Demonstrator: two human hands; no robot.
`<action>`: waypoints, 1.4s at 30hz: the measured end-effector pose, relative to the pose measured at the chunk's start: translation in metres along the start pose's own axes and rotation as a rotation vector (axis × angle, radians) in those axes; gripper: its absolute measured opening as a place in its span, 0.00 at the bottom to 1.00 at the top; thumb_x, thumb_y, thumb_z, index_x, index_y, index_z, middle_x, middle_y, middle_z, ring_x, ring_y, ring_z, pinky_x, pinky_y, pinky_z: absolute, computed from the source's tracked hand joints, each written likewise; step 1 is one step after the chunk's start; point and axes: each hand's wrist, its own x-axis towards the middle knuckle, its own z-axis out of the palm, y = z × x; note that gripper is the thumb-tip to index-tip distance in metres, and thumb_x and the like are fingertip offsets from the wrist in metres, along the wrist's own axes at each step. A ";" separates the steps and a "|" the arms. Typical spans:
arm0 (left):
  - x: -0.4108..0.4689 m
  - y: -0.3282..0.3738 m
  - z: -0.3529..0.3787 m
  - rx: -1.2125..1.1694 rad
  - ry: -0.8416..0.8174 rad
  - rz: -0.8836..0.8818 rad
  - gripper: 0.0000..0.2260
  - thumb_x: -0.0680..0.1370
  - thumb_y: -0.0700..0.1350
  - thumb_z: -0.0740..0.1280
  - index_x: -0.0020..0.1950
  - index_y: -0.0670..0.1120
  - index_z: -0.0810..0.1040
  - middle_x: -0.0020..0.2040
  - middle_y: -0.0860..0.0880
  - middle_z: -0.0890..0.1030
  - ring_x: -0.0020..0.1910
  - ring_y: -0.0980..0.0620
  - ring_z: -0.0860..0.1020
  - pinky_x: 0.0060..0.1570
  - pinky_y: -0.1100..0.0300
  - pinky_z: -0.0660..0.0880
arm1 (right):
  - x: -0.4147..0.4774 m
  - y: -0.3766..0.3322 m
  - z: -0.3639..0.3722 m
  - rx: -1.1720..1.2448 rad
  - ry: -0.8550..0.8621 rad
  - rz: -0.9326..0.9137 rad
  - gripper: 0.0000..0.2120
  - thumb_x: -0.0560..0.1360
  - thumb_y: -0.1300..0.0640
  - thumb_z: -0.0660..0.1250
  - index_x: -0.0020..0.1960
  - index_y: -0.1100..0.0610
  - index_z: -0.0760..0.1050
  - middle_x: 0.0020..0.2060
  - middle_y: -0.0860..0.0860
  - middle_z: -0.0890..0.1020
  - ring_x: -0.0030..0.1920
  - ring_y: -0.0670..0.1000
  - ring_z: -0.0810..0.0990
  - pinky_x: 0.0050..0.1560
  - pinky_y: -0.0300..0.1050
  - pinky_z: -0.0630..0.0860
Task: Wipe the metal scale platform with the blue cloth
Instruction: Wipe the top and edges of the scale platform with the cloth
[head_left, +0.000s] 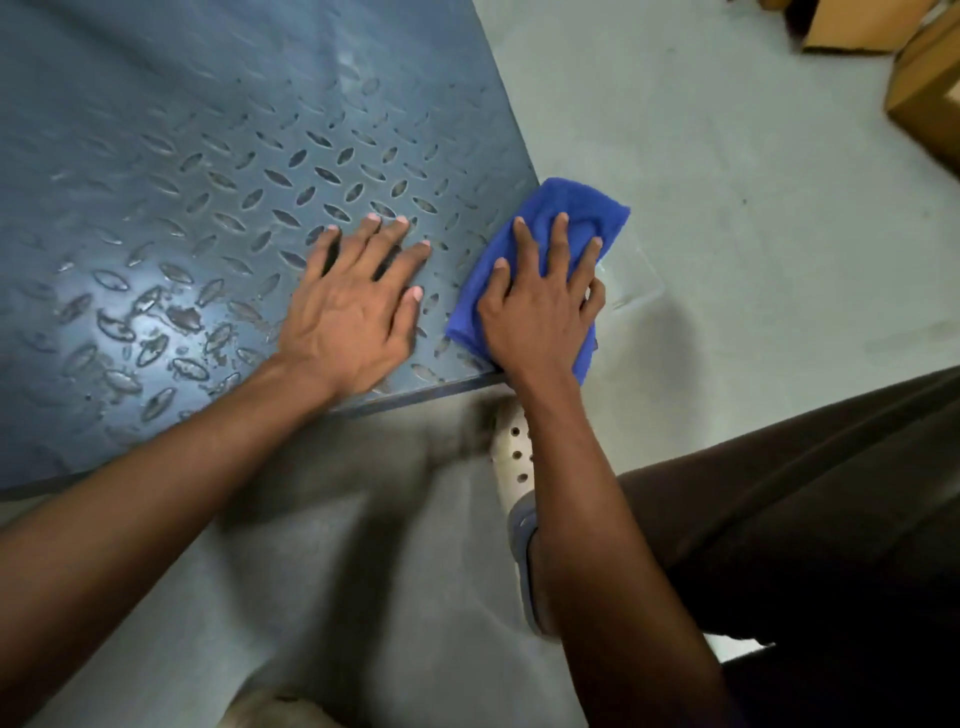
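The metal scale platform (218, 171) is a grey-blue plate with a raised diamond tread, filling the upper left of the head view. Its near right corner lies under a folded blue cloth (566, 208), which hangs over the right edge onto the floor side. My right hand (540, 306) presses flat on the cloth with fingers spread and straight. My left hand (353, 306) rests flat on the bare plate just left of the cloth, fingers spread, holding nothing.
The platform sits low on a pale grey floor (727, 208). Cardboard boxes (919, 78) stand at the top right. A perforated light shoe (517, 457) and dark trousers (805, 519) are below my right arm, close to the platform's front edge.
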 end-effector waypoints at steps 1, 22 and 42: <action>0.003 -0.001 0.000 -0.003 -0.002 -0.029 0.26 0.85 0.55 0.53 0.81 0.47 0.71 0.83 0.42 0.68 0.83 0.39 0.63 0.82 0.38 0.56 | 0.010 -0.001 0.001 0.015 -0.014 0.012 0.26 0.85 0.44 0.55 0.83 0.42 0.64 0.86 0.50 0.56 0.86 0.63 0.49 0.80 0.60 0.53; 0.119 -0.109 -0.012 0.004 -0.013 -0.458 0.29 0.87 0.62 0.49 0.87 0.53 0.58 0.88 0.47 0.53 0.88 0.44 0.49 0.85 0.40 0.42 | 0.283 -0.094 0.035 0.416 -0.068 -0.260 0.29 0.68 0.40 0.77 0.68 0.38 0.79 0.61 0.46 0.77 0.67 0.54 0.73 0.64 0.52 0.73; 0.170 -0.160 -0.013 0.058 -0.024 -0.528 0.31 0.88 0.63 0.47 0.88 0.51 0.52 0.89 0.46 0.49 0.88 0.43 0.46 0.85 0.41 0.39 | 0.304 -0.150 0.086 -0.209 0.143 -0.243 0.20 0.85 0.65 0.47 0.66 0.63 0.75 0.60 0.60 0.82 0.63 0.60 0.79 0.60 0.55 0.73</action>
